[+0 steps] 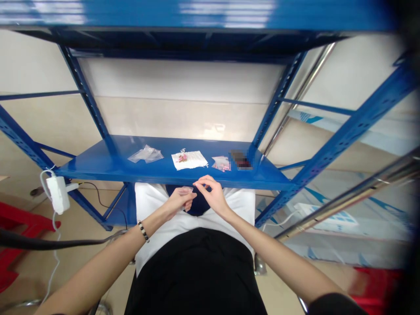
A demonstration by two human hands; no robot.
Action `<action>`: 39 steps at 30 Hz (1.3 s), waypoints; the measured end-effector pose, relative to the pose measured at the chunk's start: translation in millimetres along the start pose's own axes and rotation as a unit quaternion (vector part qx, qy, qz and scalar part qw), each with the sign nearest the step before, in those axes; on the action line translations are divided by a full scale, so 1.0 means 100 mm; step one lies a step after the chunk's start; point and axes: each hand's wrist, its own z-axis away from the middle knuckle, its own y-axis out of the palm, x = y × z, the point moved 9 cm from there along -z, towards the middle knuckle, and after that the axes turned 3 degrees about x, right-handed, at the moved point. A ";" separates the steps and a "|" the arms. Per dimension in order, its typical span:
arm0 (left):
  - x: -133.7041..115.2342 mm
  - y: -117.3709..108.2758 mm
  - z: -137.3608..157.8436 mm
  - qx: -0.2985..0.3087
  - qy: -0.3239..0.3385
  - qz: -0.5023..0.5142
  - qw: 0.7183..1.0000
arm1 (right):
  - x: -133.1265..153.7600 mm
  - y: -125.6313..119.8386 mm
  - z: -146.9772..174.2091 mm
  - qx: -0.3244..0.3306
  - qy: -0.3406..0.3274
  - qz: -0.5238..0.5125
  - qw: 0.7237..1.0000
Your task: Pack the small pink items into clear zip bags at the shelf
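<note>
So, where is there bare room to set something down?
On the blue shelf, bare patches lie left of the clear bags, and, smaller, between them and the white pouch. It is crowded right of centre: the pouch, the small bag with pink pieces and the pixelated object sit close.

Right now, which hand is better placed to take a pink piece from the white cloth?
Probably the right hand: it is near the shelf, while the left hand holds a clear bag. Whether the right pinches something is unclear.
</note>
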 end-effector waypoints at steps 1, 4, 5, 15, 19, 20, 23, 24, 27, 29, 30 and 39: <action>0.01 -0.02 -0.03 -0.008 -0.002 0.026 1.000 | -0.04 -0.06 -0.06 -0.018 -0.001 0.002 1.000; 0.02 -0.11 -0.14 -0.031 -0.010 0.070 0.997 | -0.19 -0.19 -0.30 -0.061 -0.006 0.022 0.998; 0.02 -0.14 -0.16 -0.036 -0.012 0.079 0.996 | -0.26 -0.20 -0.39 -0.069 -0.007 0.032 0.997; -0.19 -0.19 -0.02 -0.044 -0.012 0.093 0.995 | -1.02 0.28 -1.46 -0.023 0.067 0.200 0.977; -0.25 -0.26 -0.10 -0.052 -0.015 0.086 0.995 | -1.18 0.40 -1.67 -0.005 0.083 0.239 0.968; -0.25 -0.28 -0.13 -0.053 -0.017 0.086 0.995 | -1.20 0.42 -1.69 -0.001 0.081 0.240 0.967; -0.23 -0.32 -0.18 -0.050 -0.014 0.081 0.995 | -1.20 0.46 -1.71 0.005 0.066 0.262 0.963; -0.22 -0.32 -0.17 -0.048 -0.011 0.078 0.996 | -1.20 0.47 -1.71 0.006 0.061 0.274 0.960; -0.22 -0.29 -0.13 -0.040 -0.001 0.070 0.997 | -1.20 0.48 -1.70 0.006 0.056 0.295 0.954; -0.23 -0.26 -0.10 -0.036 0.006 0.064 0.997 | -1.23 0.48 -1.70 0.008 0.063 0.300 0.952; -0.24 -0.25 -0.09 -0.035 0.008 0.061 0.997 | -1.23 0.48 -1.70 0.011 0.066 0.302 0.951; -0.19 -0.23 -0.09 -0.028 0.001 0.062 0.998 | -1.10 0.54 -1.65 0.051 0.054 0.324 0.943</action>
